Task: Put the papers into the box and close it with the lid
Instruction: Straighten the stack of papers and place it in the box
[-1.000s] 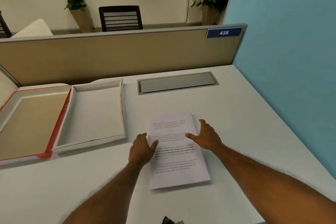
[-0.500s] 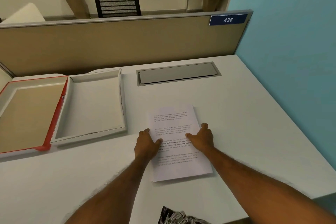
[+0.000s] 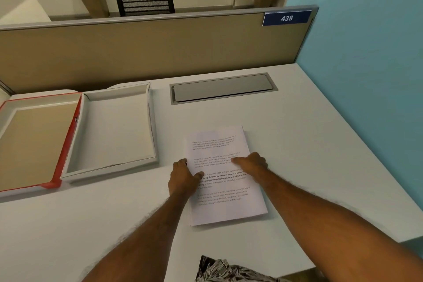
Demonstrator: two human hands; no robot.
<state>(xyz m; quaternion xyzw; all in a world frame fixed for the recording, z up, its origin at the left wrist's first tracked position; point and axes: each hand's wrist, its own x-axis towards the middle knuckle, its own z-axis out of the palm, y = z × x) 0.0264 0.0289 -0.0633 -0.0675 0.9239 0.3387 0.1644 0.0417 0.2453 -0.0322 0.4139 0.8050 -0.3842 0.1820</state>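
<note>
A thin stack of white printed papers lies flat on the desk right of the empty white box, the left hand and right hand gripping its side edges, thumbs on top, and the red-edged lid lies upturned beside the box.

White desk, printed papers near front edge, white box and red-rimmed lid touching at left edge, grey cable hatch near back edge.
</note>
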